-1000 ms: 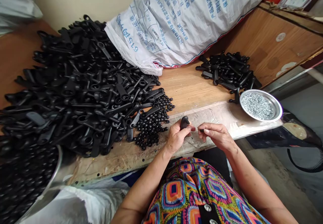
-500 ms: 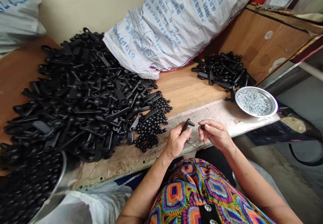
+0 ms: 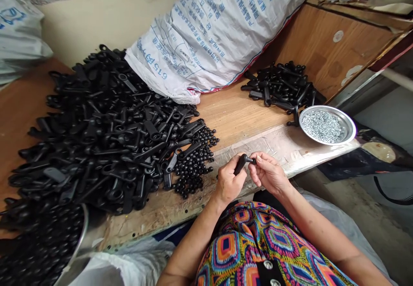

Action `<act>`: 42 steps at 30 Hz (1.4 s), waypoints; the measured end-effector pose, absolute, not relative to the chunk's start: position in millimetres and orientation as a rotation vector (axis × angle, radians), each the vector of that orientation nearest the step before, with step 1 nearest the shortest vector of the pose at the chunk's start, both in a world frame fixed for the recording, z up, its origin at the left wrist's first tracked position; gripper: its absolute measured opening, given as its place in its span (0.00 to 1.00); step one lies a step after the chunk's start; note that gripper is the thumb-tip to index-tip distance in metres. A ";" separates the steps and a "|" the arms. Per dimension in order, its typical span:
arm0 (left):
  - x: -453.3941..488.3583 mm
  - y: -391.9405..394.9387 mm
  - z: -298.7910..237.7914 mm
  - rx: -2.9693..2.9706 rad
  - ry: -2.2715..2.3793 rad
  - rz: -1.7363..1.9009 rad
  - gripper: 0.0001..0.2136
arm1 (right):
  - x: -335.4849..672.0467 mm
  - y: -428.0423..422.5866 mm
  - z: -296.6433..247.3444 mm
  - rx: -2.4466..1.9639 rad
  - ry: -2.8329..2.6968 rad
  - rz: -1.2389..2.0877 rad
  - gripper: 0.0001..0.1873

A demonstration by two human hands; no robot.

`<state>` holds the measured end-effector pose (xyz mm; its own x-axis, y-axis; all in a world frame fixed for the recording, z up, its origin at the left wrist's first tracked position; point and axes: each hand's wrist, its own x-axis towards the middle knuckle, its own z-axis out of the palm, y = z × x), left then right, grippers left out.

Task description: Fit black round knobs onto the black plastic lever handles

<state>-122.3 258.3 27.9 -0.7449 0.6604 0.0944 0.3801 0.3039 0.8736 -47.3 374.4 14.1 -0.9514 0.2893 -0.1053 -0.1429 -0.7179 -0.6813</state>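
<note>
My left hand (image 3: 229, 182) is closed around a black crank handle (image 3: 240, 165), its peg pointing right. Against the end of that peg, my right hand (image 3: 269, 172) pinches a small black knob (image 3: 254, 161) between thumb and fingers. Fingertips partly cover the knob, so how far it sits on the peg cannot be made out. Left of my hands lies a cluster of loose black knobs (image 3: 190, 170), beside a large heap of black crank handles (image 3: 106, 122).
A metal bowl of small screws (image 3: 322, 127) stands at the right edge. Behind it is a smaller pile of black handles (image 3: 284, 84). A white printed sack (image 3: 209, 41) leans at the back. A metal basin of black knobs (image 3: 84, 230) is at lower left.
My right hand has moved left, bringing the knob from apart to the tip of the handle's peg. The left hand still grips the handle. The view has shifted slightly.
</note>
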 end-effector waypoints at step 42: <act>-116.2 285.6 2.7 1.496 2.609 0.258 0.19 | -35.3 432.3 47.8 -0.613 -2.145 1.393 0.20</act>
<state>-116.2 285.6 2.7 -0.5029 0.8641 -0.0216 0.8431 0.4959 0.2078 -35.3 432.3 47.8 -0.7702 0.6152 0.1683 0.0962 0.3729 -0.9229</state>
